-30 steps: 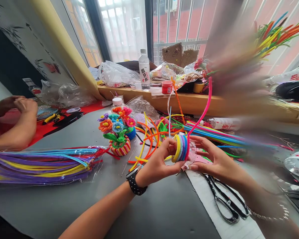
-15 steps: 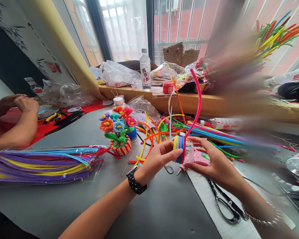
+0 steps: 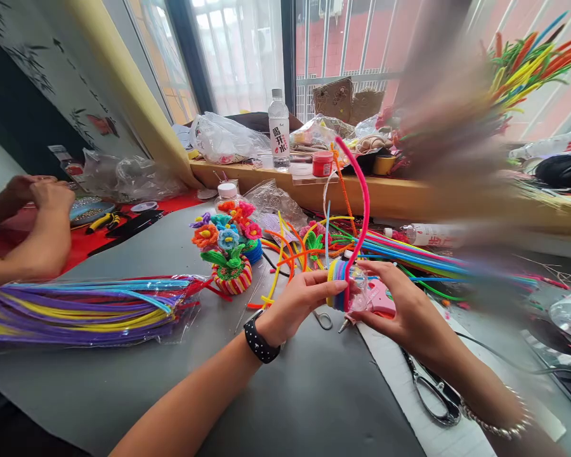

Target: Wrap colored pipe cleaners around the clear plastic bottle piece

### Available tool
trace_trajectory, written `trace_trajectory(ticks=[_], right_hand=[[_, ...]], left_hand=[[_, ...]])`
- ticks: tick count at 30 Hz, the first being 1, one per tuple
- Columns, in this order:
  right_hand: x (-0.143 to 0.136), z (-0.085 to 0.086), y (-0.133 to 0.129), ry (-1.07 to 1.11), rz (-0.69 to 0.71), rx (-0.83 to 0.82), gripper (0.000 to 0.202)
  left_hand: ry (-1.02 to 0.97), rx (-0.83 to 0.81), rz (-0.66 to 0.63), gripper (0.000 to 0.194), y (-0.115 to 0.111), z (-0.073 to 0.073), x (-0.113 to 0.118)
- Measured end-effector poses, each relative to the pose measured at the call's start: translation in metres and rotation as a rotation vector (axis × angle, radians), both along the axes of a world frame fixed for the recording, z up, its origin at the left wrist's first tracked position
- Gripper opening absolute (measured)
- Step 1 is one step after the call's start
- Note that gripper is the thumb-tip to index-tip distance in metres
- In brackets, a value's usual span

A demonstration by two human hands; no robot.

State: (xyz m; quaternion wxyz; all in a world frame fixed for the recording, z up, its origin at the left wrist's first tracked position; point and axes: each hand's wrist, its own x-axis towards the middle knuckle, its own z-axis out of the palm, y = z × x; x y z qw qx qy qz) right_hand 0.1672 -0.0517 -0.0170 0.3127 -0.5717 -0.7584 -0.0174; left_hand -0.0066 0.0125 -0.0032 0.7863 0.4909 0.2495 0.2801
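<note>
The left hand [image 3: 297, 303] is closed in a pinch on a clear container [image 3: 360, 289] at its coloured bands [image 3: 337, 285], its fingertips partly hidden behind; the right hand [image 3: 400, 304], half open in a C-shape, grasps the bare clear end from 3 o'clock. The container lies tilted on its side between the two hands, above the worktop [image 3: 323, 393]. It is probably light and thin-walled, smooth and somewhat slippery where bare, while the fuzzy bands should grip well yet slide or crush if squeezed; best held by the bare end, with a thumb pinning the last turn. From the bands a pink pipe cleaner [image 3: 364, 197], likely soft and springy, arches towards 12 o'clock. Farther out: a pink glue gun [image 3: 383, 298] just beside at 3 o'clock, scissors [image 3: 433, 397] between 4 and 5, a flowerpot [image 3: 232, 279] at 9.
</note>
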Motion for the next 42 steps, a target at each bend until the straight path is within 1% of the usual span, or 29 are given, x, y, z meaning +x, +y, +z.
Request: trace_trajectory(ticks=[11, 18, 22, 27, 29, 31, 35, 38, 42], right_hand=[[-0.0015, 0.0027, -0.0005, -0.025, 0.002, 0.027, 0.055], [-0.0026, 0.0029, -0.0011, -0.056, -0.012, 0.048, 0.056], [-0.0035, 0.0043, -0.0012, -0.065, -0.016, 0.068, 0.055], [-0.0028, 0.0042, -0.0009, -0.067, -0.034, 0.111, 0.054], [-0.0022, 0.0036, -0.0009, -0.058, -0.049, 0.106, 0.054], [-0.0019, 0.0032, -0.0009, -0.047, -0.058, 0.097, 0.054], [-0.0017, 0.002, -0.0007, -0.038, -0.064, 0.101, 0.054], [-0.0014, -0.0001, -0.0001, -0.051, -0.068, 0.109, 0.054], [-0.0011, -0.0022, 0.0006, -0.067, -0.062, 0.135, 0.056]], left_hand=[[-0.02, 0.039, -0.023, 0.017, 0.0, 0.0003, -0.0009], [0.013, 0.081, -0.007, 0.019, -0.0004, 0.0008, -0.0012], [0.066, 0.189, 0.04, 0.022, -0.0012, 0.0013, -0.0009], [0.217, 0.377, 0.13, 0.026, -0.0028, 0.003, -0.0008], [0.243, 0.412, 0.146, 0.027, -0.0026, 0.003, -0.0009], [0.239, 0.376, 0.131, 0.027, -0.002, 0.0025, -0.0009], [0.176, 0.161, 0.056, 0.03, -0.0008, 0.0016, -0.0004], [0.121, 0.024, 0.027, 0.027, -0.0005, 0.002, 0.0003], [0.081, -0.057, 0.025, 0.027, -0.0002, 0.0023, 0.0004]])
